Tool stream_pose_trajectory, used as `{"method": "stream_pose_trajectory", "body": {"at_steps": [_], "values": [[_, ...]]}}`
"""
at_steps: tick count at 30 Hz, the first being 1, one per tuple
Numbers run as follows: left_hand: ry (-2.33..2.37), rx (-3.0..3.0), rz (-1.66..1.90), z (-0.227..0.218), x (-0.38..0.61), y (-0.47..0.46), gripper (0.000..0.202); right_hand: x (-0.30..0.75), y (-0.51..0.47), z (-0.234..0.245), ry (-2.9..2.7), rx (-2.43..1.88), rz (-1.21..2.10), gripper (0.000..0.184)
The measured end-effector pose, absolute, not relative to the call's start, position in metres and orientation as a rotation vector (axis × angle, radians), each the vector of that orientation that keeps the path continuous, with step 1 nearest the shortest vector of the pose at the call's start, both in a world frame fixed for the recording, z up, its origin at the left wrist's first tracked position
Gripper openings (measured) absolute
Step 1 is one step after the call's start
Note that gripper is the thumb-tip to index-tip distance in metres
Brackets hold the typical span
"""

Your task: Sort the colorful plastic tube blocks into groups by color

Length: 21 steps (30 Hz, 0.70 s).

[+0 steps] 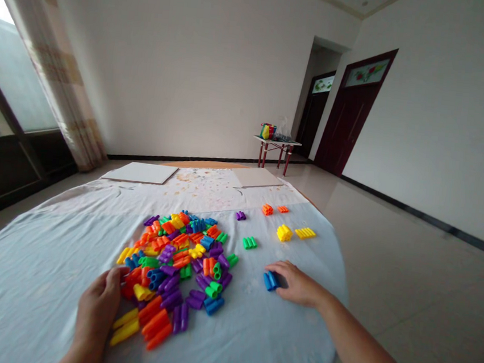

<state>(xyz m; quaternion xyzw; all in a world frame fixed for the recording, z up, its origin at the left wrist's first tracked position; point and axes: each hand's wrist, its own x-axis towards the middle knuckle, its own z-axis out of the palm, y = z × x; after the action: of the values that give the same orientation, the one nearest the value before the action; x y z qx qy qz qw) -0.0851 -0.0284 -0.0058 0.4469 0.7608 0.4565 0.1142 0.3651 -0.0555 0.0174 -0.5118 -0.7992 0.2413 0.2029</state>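
Observation:
A big heap of coloured plastic tube blocks (176, 261) lies on a round table under a pale blue cloth (36, 276). My left hand (99, 307) rests at the heap's near left edge, fingers curled against red and yellow blocks. My right hand (296, 284) lies on the cloth to the right of the heap, its fingertips on a blue block (270, 280). Sorted apart beyond it sit a green block (250, 242), two yellow blocks (284, 232) (305, 233), two orange blocks (267, 209) (282, 209) and a purple block (241, 215).
Two white boards (142, 172) (257, 178) lie at the table's far side. The table edge (341, 282) drops to a tiled floor on the right. A small red-legged table (276, 145) with toys stands by the far wall, near dark red doors (351, 112).

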Motion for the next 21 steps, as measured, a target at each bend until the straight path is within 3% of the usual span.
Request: {"method": "stream_pose_trajectory", "body": {"at_steps": [3, 7, 12, 17, 21], "values": [[2.199, 1.198, 1.281, -0.006, -0.086, -0.029, 0.038, 0.365, -0.057, 0.018, -2.164, -1.446, 0.719, 0.062], [2.146, 1.184, 1.305, -0.003, -0.081, -0.031, 0.037, 0.367, -0.057, 0.018, -2.174, -1.464, 0.722, 0.051], [2.123, 1.188, 1.318, -0.001, -0.077, -0.033, 0.037, 0.359, -0.055, 0.029, -2.11, -1.475, 0.683, 0.056], [2.11, 1.192, 1.331, -0.002, -0.077, -0.034, 0.038, 0.306, -0.057, 0.042, -2.069, -1.255, 0.655, 0.038], [2.109, 1.202, 1.344, 0.0, -0.077, -0.037, 0.038, 0.253, -0.06, 0.036, -2.168, -1.093, 0.672, 0.034]]}}
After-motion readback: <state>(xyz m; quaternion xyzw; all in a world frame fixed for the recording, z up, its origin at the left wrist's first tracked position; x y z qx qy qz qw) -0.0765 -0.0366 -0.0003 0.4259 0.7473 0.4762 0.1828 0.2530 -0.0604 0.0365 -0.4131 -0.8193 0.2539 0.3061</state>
